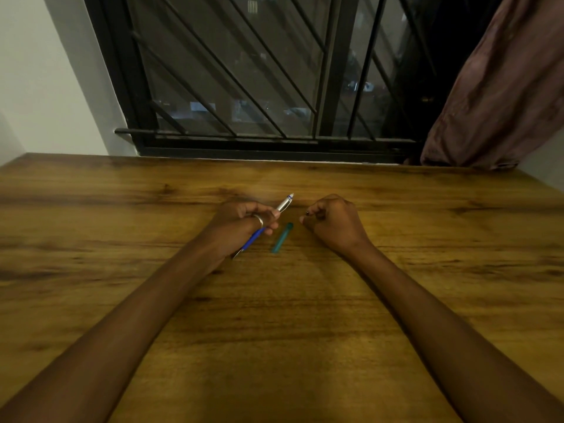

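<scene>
Both forearms lie on the wooden desk (274,346), hands near its middle and well short of the far edge. The left grip (241,222) is closed around a pen (283,205), fingers and thumb curled over the middle of the barrel. The pen's silver front section and pale tip stick out past the fingertips, slanting away and to the right toward the gap between the hands. Its blue rear section emerges under the palm and ends close to the wrist. Whether that rear end touches the desk cannot be told. A ring (259,220) sits on one finger of the left grip. The right grip (332,222) is curled into a loose fist with its heel resting on the desk. Thumb and forefinger pinch a dark piece (307,213), too small to identify. A teal tube (282,238) lies flat on the desk between the two hands, roughly parallel to the pen. It is just beside the left fingertips and apart from the right grip, and neither hand holds it. Its darker end points away from the person. Beyond the desk's far edge stands a dark window (244,71) fitted with slanted metal bars. A brownish curtain (503,96) hangs at the right, its lower end near the desk's far right corner. A pale wall (36,71) fills the left.
</scene>
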